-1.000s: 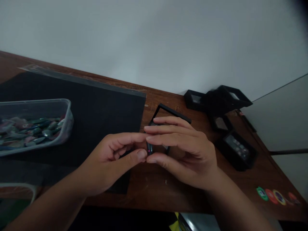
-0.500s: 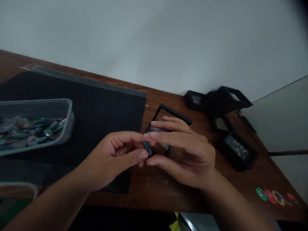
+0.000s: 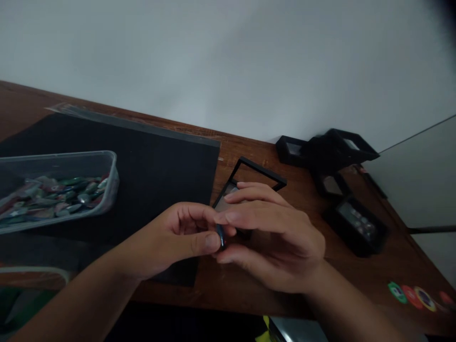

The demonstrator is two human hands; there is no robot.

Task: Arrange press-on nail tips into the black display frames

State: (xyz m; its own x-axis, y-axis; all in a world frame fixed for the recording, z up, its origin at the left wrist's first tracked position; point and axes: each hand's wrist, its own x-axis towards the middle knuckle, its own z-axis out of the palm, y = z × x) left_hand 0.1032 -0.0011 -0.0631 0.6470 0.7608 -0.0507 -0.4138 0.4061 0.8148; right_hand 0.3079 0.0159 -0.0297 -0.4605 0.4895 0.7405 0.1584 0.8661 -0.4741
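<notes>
A small dark, glossy, stone-like piece [image 3: 221, 236] with a red fleck stands on edge between my two hands. My left hand [image 3: 167, 240] is closed in a pinch, the thumb pressed on the piece's left face. Reaching in from the right, my right hand [image 3: 281, 232] is curled about the same piece, with the index fingertip at its upper end and the thumb by its lower end. Behind these fingers lies an open black-framed box [image 3: 261, 172] with a clear panel; my right hand hides part of it.
A clear plastic tub [image 3: 114, 178] of glossy green and reddish pieces stands on a black mat [image 3: 167, 166] at left. Several black boxes [image 3: 356, 225] sit at right, some stacked. Round coloured stickers or tokens [image 3: 411, 296] lie near the right edge of the wooden table [image 3: 249, 297].
Both hands have come slightly lower in view, with the piece between them. The piece is turned more edge-on and upright. The whole scene has shifted a little right and down.
</notes>
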